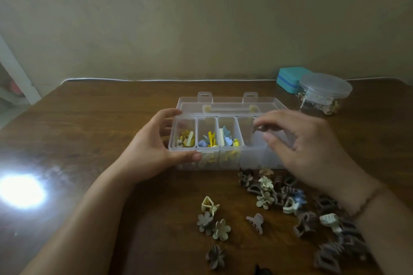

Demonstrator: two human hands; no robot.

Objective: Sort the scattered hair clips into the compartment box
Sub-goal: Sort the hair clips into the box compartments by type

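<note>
Flower clips lay loose on bench near wrists. Left hand gripped compartment box; right hand pinched brown claw clip over fourth compartment. Next, probably: drop it.

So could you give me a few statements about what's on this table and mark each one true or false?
1. The left hand holds the left end of the compartment box. True.
2. The right hand is empty. False: its fingers pinch a small dark clip above the box.
3. Every compartment already holds clips. False: the fourth compartment from the left looks empty.
4. Loose clips lie on the table in front of the box. True.
5. The round jar stands left of the box. False: it stands to the right, behind.
</note>
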